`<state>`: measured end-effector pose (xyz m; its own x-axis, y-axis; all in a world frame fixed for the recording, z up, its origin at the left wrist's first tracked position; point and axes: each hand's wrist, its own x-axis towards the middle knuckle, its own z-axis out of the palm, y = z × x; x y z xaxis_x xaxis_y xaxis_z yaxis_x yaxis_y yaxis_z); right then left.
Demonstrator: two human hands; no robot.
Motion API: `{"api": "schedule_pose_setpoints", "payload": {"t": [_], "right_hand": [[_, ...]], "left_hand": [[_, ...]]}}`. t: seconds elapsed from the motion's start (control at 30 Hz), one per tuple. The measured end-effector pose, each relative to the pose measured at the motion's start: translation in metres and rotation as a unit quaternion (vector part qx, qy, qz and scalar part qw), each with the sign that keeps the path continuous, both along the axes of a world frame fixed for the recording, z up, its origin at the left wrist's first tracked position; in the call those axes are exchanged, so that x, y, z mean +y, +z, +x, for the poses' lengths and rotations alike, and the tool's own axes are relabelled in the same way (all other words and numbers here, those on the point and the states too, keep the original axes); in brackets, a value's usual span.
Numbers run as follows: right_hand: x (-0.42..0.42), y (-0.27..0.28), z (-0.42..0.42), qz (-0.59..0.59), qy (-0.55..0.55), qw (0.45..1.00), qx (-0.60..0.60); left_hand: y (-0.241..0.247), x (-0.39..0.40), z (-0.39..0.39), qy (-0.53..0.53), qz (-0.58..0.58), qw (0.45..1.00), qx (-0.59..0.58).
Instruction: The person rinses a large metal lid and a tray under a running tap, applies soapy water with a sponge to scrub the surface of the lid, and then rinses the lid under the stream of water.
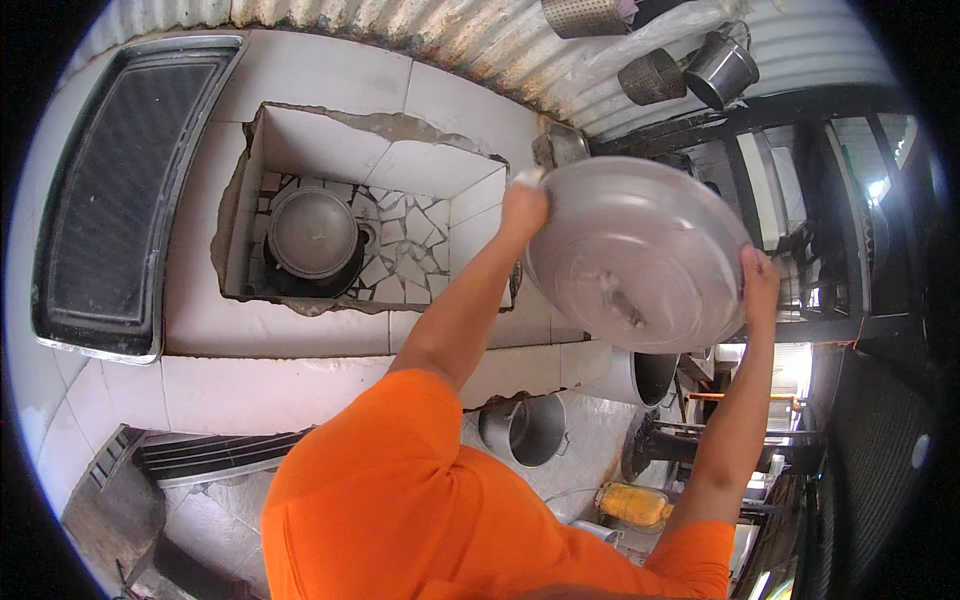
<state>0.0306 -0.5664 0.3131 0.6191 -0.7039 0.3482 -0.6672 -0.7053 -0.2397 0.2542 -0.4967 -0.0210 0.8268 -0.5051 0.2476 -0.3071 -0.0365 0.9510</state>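
Both of my hands grip a large round aluminium pot lid (660,247) by opposite edges. My left hand (525,208) is at its left rim, with a small pale thing, too blurred to name, at the fingers. My right hand (762,281) clasps the right rim. The lid is tilted and its handle (621,300) faces me. To the left of the lid lies a tiled sink (476,191) with a broken-tile floor. Inside the sink, a round metal pot or lid (312,231) rests over a dark round vessel (330,287).
A large dark rectangular tray (131,195) lies on the white-tiled counter (277,330). Metal pails (721,69) and perforated containers (651,77) hang on the corrugated wall. A black rack (855,225) stands to the right. Below are a big pot (536,430) and a yellow container (634,502).
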Motion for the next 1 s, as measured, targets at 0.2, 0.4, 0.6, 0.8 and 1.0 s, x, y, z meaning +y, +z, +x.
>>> {"api": "schedule_pose_setpoints", "payload": {"t": [0.2, 0.4, 0.6, 0.8, 1.0], "right_hand": [[-0.019, -0.001, -0.011, 0.002, 0.007, 1.0, 0.017], [-0.019, -0.029, -0.025, -0.045, -0.009, 0.998, -0.036], [-0.036, -0.041, -0.068, -0.051, -0.048, 0.996, -0.063], [-0.056, -0.04, -0.061, -0.053, -0.069, 0.994, -0.068], [-0.085, -0.049, -0.102, -0.059, -0.103, 0.99, -0.082]], "left_hand": [[0.183, 0.008, 0.013, -0.035, -0.06, 0.981, -0.182], [0.219, 0.016, -0.019, -0.127, -0.093, 0.943, -0.292], [-0.001, -0.028, -0.002, -0.036, -0.047, 0.992, 0.109], [-0.124, -0.05, -0.069, -0.084, -0.056, 0.912, 0.399], [-0.118, -0.003, -0.007, -0.261, -0.342, 0.637, 0.64]]}}
